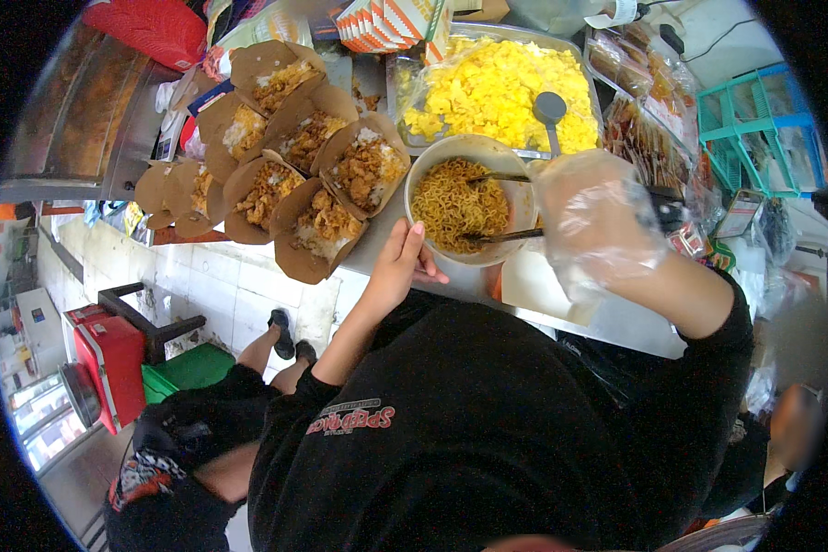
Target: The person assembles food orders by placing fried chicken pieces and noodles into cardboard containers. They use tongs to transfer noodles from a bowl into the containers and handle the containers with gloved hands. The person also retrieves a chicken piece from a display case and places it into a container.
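Left hand (399,261) spread by the bowl (453,152), right hand (593,212) pinching tongs (515,235), I'm seemingly gathering noodles (455,204); next calls for squeezing.

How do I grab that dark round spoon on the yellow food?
Take the dark spoon by its slim handle, probably from the near side: the handle points back toward the gloved right hand, while the wide round head lies over the yellow food.

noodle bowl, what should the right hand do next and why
Probably squeeze the black tongs together with the right hand: their two arms stand apart, tips at the noodles, while the left hand is at the bowl's rim, placed to steady it.
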{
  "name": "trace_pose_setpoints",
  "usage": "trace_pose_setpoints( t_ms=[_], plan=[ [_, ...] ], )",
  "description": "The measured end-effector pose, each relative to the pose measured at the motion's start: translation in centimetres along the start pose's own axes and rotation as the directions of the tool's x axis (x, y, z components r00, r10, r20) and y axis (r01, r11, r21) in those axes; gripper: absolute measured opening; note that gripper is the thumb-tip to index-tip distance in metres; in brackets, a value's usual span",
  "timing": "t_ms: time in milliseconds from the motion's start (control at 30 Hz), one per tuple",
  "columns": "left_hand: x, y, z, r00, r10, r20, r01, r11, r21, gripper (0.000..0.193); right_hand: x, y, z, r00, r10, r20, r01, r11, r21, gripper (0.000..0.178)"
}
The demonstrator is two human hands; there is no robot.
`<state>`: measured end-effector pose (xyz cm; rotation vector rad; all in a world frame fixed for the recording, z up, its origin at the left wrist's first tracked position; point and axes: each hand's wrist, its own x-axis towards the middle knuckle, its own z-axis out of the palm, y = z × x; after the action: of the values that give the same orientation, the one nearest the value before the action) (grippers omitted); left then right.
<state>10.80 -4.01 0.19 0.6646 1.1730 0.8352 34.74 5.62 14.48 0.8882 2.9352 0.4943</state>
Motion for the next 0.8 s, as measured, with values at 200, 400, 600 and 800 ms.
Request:
trace_pose_setpoints(
  t_ms=[200,400,600,800],
  plan=[
    [-0.9,-0.2,1.6,0.999,-0.030,0.021,0.032,0.995,-0.092,0.031,1.9,-1.2,0.6,0.997,0.031,0.073,-0.032,0.999,0.017,0.016],
    [-1.0,-0.3,1.5,1.000,0.001,0.007,-0.001,0.998,-0.055,0.033,1.8,0.1,-1.7,0.984,-0.085,0.158,0.094,0.994,-0.051,0.015],
    [-0.9,-0.6,1.4,1.000,0.023,0.017,-0.021,0.997,-0.069,0.034,-0.3,3.1,-6.3,0.981,-0.187,0.050,0.193,0.965,-0.178,0.026],
    [-0.4,-1.2,1.2,1.000,0.022,0.014,-0.020,0.997,-0.069,0.038,-3.5,2.5,-12.1,0.998,-0.013,0.066,0.034,0.945,-0.324,0.028]
  ],
)
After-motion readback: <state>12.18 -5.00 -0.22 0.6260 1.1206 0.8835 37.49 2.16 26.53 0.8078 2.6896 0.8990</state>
